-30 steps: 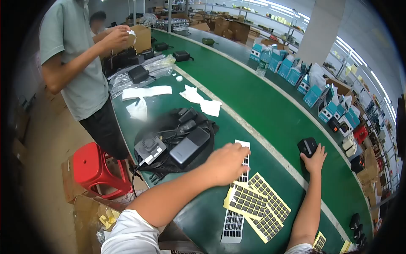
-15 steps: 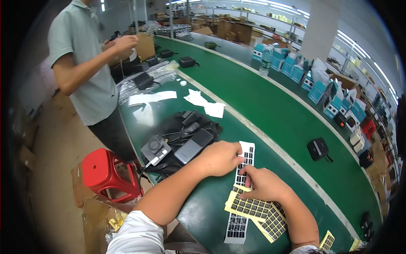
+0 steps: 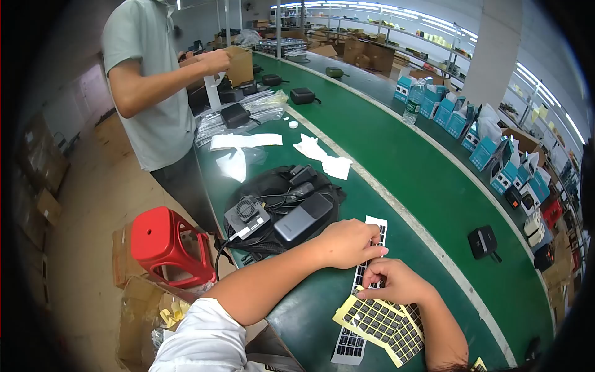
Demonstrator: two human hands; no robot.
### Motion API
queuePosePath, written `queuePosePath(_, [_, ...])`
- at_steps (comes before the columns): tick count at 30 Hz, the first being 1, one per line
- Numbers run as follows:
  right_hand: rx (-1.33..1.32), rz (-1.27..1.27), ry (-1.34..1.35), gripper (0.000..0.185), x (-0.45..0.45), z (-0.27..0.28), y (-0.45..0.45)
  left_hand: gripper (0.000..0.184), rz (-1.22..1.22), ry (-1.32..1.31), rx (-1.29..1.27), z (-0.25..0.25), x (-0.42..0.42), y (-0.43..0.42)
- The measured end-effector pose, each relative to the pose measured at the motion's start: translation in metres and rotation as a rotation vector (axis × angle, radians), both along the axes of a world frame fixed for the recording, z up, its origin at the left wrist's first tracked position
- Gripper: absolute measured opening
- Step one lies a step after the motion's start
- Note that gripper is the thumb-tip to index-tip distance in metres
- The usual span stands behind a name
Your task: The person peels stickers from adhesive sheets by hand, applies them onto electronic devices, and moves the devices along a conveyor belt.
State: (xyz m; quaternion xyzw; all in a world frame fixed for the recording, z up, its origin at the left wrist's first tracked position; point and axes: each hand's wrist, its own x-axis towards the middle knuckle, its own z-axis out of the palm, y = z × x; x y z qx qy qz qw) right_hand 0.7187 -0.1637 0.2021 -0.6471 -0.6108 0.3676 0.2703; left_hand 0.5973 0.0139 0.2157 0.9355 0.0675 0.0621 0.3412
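My left hand (image 3: 350, 243) rests on the upper part of a white sheet of black labels (image 3: 348, 347), its fingers bent and pressed together. Whether it holds a label is hidden. Just below it, my right hand (image 3: 396, 280) is curled, thumb and fingertips together over the edge of a yellow sheet with dark squares (image 3: 372, 316); what lies between the fingertips is too small to tell. The yellow sheets overlap on top of the white sheet, on the green table.
A power bank (image 3: 302, 218) and a fan device (image 3: 248, 216) lie on a black bag to the left. A black box-shaped device (image 3: 483, 242) sits on the green belt (image 3: 396, 161). A co-worker (image 3: 152, 80) stands at the far left, behind a red stool (image 3: 155, 232).
My right hand has left the black device on the belt and come to the label sheets beside my left hand. The view has shifted, and the co-worker's hands have lowered slightly.
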Motion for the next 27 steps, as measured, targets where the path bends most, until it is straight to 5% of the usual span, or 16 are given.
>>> queuePosePath(3, [-0.125,-0.125,0.245,0.029,0.015,-0.012,-0.002,0.049,0.029,-0.070,-0.001,-0.005,0.005,0.000])
queuePosePath(7, [0.070,-0.386,0.630,0.013,0.016,-0.017,0.004,0.053,-0.007,-0.109,-0.199,-0.009,0.011,0.003])
queuePosePath(12, [0.240,-0.661,0.704,0.017,0.013,-0.021,0.010,0.035,0.003,-0.205,-0.226,-0.007,0.006,0.003])
queuePosePath(21, [0.301,-0.520,0.747,0.041,0.025,-0.044,0.008,0.021,0.098,-0.149,-0.242,0.002,0.004,0.001])
queuePosePath(27, [0.308,-0.531,0.706,0.029,0.028,-0.048,0.010,0.029,0.123,-0.238,-0.229,-0.006,0.010,0.011])
